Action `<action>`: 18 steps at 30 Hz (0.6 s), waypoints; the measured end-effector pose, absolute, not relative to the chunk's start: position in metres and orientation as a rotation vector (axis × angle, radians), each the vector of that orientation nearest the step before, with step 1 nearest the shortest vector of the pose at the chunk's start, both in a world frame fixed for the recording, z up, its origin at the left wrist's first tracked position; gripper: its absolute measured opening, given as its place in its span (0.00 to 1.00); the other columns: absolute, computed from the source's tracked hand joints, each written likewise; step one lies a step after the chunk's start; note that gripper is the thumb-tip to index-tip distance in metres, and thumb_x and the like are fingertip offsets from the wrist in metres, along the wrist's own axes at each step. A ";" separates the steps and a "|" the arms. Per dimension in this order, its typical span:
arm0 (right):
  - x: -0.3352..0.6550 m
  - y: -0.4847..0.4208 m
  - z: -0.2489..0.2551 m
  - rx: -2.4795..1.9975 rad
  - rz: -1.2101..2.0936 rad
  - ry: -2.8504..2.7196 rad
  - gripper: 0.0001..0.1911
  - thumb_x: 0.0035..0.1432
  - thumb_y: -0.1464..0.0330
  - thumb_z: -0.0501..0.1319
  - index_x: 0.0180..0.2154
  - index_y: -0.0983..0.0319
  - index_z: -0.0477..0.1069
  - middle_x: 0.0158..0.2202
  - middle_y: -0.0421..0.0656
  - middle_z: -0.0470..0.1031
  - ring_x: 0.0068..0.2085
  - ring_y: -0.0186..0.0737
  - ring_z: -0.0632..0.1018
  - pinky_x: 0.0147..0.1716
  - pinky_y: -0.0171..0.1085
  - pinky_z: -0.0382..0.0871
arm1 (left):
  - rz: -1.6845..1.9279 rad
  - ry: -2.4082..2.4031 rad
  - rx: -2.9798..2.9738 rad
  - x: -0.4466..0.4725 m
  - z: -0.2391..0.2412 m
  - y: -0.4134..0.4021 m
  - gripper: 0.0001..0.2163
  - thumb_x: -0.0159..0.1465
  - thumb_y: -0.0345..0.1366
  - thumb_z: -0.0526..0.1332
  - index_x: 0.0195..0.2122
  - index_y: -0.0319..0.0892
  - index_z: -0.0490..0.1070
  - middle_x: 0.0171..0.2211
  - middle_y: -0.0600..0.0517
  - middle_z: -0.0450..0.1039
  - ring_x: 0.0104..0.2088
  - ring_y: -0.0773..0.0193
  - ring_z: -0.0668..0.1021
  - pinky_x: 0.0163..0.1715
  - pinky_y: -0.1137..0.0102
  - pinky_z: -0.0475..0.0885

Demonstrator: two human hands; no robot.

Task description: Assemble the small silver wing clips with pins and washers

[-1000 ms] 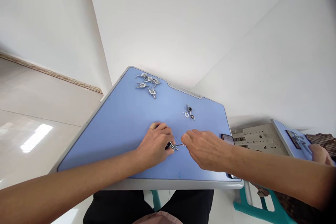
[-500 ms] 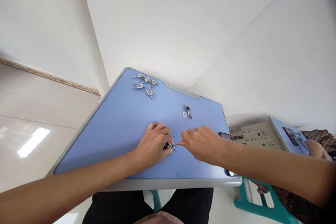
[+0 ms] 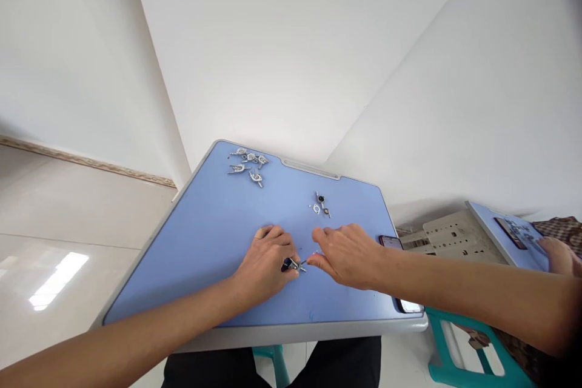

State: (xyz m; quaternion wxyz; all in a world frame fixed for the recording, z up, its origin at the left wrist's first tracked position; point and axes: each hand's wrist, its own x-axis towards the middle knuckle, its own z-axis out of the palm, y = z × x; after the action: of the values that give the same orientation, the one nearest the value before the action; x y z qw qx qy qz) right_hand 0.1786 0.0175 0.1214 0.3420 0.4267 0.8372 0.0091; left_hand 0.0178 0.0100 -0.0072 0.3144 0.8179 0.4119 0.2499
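Observation:
My left hand (image 3: 268, 257) rests on the blue tabletop, its fingers closed around a small metal fitting with a dark body (image 3: 290, 264). Silvery prongs of the fitting stick out to the right of the fingertips. My right hand (image 3: 348, 254) is just to the right, thumb pointing at the fitting. A thin metal rod (image 3: 304, 262) runs between the thumb tip and the fitting; its other end is hidden by the hand. Beyond the right hand lie a flat oval metal plate (image 3: 316, 209), a dark round-centred fitting (image 3: 321, 199) and a smaller piece (image 3: 327, 211).
Several silvery metal fittings (image 3: 250, 160) lie at the far left of the table (image 3: 195, 254). Two phones (image 3: 390, 242) are by its right edge, partly under my forearm. At right, another person's hand (image 3: 561, 254) rests at a second table (image 3: 488, 227). A teal stool (image 3: 477, 370) stands below.
The view has tilted, so the table sits lower in the picture. My right thumb now stands apart from the curled fingers, closer to the fitting. My left hand keeps its hold.

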 end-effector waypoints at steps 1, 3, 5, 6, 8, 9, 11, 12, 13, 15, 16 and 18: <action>0.179 0.017 0.123 1.102 -0.004 2.224 0.15 0.69 0.60 0.51 0.46 0.64 0.64 0.35 0.45 0.76 0.29 0.41 0.77 0.19 0.35 0.53 | 0.658 1.086 2.153 0.018 -0.007 0.010 0.07 0.53 0.28 0.70 0.32 0.45 0.77 0.34 0.55 0.75 0.44 0.59 0.72 0.54 0.57 0.59; 0.180 0.015 0.124 1.011 -0.046 2.281 0.10 0.66 0.65 0.55 0.47 0.64 0.64 0.40 0.46 0.75 0.30 0.39 0.77 0.18 0.35 0.52 | 0.658 1.084 2.152 0.018 -0.007 0.009 0.07 0.53 0.28 0.69 0.32 0.45 0.77 0.33 0.55 0.75 0.44 0.59 0.72 0.54 0.57 0.59; 0.179 0.015 0.124 0.949 -0.031 2.245 0.08 0.67 0.67 0.53 0.44 0.64 0.65 0.37 0.47 0.75 0.29 0.39 0.77 0.18 0.35 0.52 | 0.658 1.084 2.157 0.018 -0.007 0.009 0.07 0.53 0.28 0.69 0.32 0.45 0.77 0.33 0.55 0.75 0.43 0.59 0.72 0.54 0.57 0.58; 0.179 0.015 0.123 0.966 -0.015 2.204 0.10 0.69 0.66 0.51 0.42 0.64 0.66 0.34 0.46 0.76 0.29 0.40 0.77 0.19 0.36 0.52 | 0.659 1.083 2.161 0.018 -0.007 0.010 0.07 0.53 0.28 0.69 0.32 0.45 0.77 0.33 0.55 0.75 0.43 0.59 0.72 0.54 0.57 0.59; 0.177 0.015 0.123 1.083 0.003 2.118 0.18 0.71 0.60 0.45 0.41 0.64 0.67 0.28 0.45 0.75 0.27 0.42 0.77 0.20 0.36 0.54 | 0.664 1.080 2.169 0.018 -0.007 0.010 0.06 0.53 0.29 0.69 0.31 0.45 0.76 0.33 0.55 0.75 0.43 0.59 0.72 0.54 0.57 0.59; 0.177 0.015 0.124 1.146 -0.007 2.104 0.20 0.71 0.57 0.44 0.41 0.64 0.67 0.27 0.45 0.75 0.26 0.43 0.77 0.20 0.36 0.54 | 0.665 1.076 2.172 0.018 -0.007 0.011 0.06 0.54 0.29 0.69 0.31 0.45 0.76 0.33 0.55 0.75 0.43 0.59 0.72 0.53 0.56 0.60; 0.177 0.014 0.126 1.198 -0.065 2.164 0.18 0.70 0.57 0.46 0.45 0.64 0.65 0.31 0.45 0.76 0.27 0.43 0.78 0.20 0.36 0.55 | 0.666 1.074 2.172 0.018 -0.008 0.011 0.06 0.53 0.29 0.69 0.31 0.45 0.76 0.33 0.54 0.75 0.43 0.58 0.72 0.52 0.57 0.60; 0.178 0.013 0.127 1.177 -0.094 2.210 0.15 0.70 0.60 0.49 0.46 0.64 0.64 0.34 0.45 0.77 0.29 0.42 0.78 0.20 0.36 0.55 | 0.667 1.073 2.170 0.018 -0.008 0.011 0.06 0.53 0.29 0.69 0.32 0.45 0.77 0.33 0.54 0.75 0.43 0.58 0.72 0.52 0.57 0.60; 0.178 0.013 0.127 1.129 -0.111 2.242 0.12 0.68 0.63 0.52 0.47 0.64 0.64 0.37 0.45 0.76 0.29 0.40 0.78 0.20 0.35 0.54 | 0.668 1.074 2.166 0.018 -0.008 0.011 0.07 0.53 0.29 0.70 0.32 0.45 0.77 0.33 0.54 0.75 0.43 0.58 0.72 0.53 0.57 0.60; 0.179 0.012 0.127 1.020 -0.081 2.227 0.08 0.66 0.68 0.54 0.46 0.64 0.64 0.37 0.46 0.76 0.29 0.39 0.78 0.20 0.35 0.53 | 0.666 1.073 2.162 0.017 -0.008 0.011 0.07 0.53 0.29 0.70 0.32 0.45 0.77 0.34 0.54 0.76 0.43 0.59 0.72 0.53 0.57 0.59; 0.179 0.012 0.126 0.994 -0.037 2.198 0.07 0.67 0.68 0.53 0.44 0.64 0.64 0.35 0.46 0.76 0.28 0.39 0.77 0.20 0.35 0.53 | 0.663 1.074 2.161 0.017 -0.007 0.011 0.06 0.53 0.29 0.70 0.32 0.45 0.77 0.34 0.54 0.75 0.43 0.59 0.72 0.53 0.57 0.59; 0.178 0.013 0.125 1.015 0.048 2.141 0.11 0.70 0.64 0.50 0.43 0.65 0.65 0.30 0.45 0.76 0.26 0.40 0.77 0.20 0.34 0.53 | 0.650 1.077 2.163 0.017 -0.006 0.010 0.06 0.54 0.29 0.69 0.32 0.45 0.77 0.33 0.54 0.75 0.43 0.59 0.72 0.54 0.57 0.59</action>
State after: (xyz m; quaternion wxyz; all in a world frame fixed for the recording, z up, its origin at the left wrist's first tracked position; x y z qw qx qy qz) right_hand 0.1779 0.0134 0.1248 0.3764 0.3969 0.8369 0.0188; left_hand 0.0170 0.0105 -0.0057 0.3140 0.8207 0.4087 0.2466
